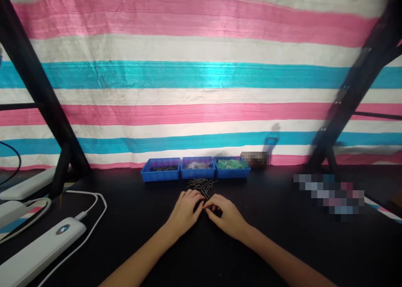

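On the black table (270,211), just in front of the middle blue tray (198,175), lay a loose pile of slim metal rods (201,183). Dark with a brassy glint; screws or drill bits, too small to tell. Pieces criss-crossed, a few trailing off the near edge toward the fingertips.

Left hand (189,207) sat at the near side of the pile, back up, fingers bent, thumb angled in. Right hand (224,211) sat just beside it, fingers curled, thumb and index tips close together. The two sets of fingertips nearly met. Couldn't tell if either one pinched a rod; that spot was too small and dark.

Step in hand, my read: fine two-handed fingertip work at the pile's near edge. Next move called for a light, precise pinch, one rod at a time; overlapping pieces looked likely to roll or drag neighbours.

Farther out: left blue tray (161,177) held more dark slim pieces, middle tray whitish plastic-looking stuff, right blue tray (233,174) green packets, probably. All three stood in a row. White power-bank-like box (37,253) with a white cable (102,203) lay at far left. Pixelated items at right, unreadable. Striped tarp (201,77) hung behind.
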`<state>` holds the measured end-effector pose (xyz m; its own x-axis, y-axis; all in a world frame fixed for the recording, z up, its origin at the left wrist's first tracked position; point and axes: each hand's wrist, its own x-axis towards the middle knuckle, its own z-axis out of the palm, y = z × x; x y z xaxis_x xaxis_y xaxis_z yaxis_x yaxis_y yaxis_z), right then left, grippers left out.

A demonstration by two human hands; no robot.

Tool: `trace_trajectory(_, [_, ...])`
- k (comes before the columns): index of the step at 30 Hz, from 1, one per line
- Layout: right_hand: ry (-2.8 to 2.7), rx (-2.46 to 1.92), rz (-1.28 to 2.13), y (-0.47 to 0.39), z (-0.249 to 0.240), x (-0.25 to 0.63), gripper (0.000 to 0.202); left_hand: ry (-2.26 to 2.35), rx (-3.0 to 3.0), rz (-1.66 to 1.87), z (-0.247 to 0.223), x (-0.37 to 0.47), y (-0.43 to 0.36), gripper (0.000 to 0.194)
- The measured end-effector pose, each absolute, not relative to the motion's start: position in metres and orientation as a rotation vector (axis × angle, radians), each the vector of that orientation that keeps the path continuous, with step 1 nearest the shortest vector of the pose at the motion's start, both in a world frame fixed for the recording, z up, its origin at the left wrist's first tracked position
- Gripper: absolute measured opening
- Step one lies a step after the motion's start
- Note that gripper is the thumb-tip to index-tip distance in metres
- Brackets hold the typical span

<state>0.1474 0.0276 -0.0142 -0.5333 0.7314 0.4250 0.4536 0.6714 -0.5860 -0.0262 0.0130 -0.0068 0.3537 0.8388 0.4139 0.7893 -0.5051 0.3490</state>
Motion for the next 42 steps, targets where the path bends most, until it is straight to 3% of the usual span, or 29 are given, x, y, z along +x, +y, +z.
trace_trajectory(18, [-2.246,-0.993,0.400,0.021,-0.008,0.145,0.011,1.570,2.499,1.013,-0.014,-0.031,0.019,0.026])
trace_trajectory(30, [-2.287,-0.988,0.386,0.023,-0.009,0.147,0.013,1.415,2.607,0.789,-0.011,-0.031,0.014,0.033])
trace_trajectory(42, [-2.300,-0.908,0.418,0.022,-0.009,0.148,0.011,1.594,2.566,0.805,-0.005,-0.028,0.014,0.018])
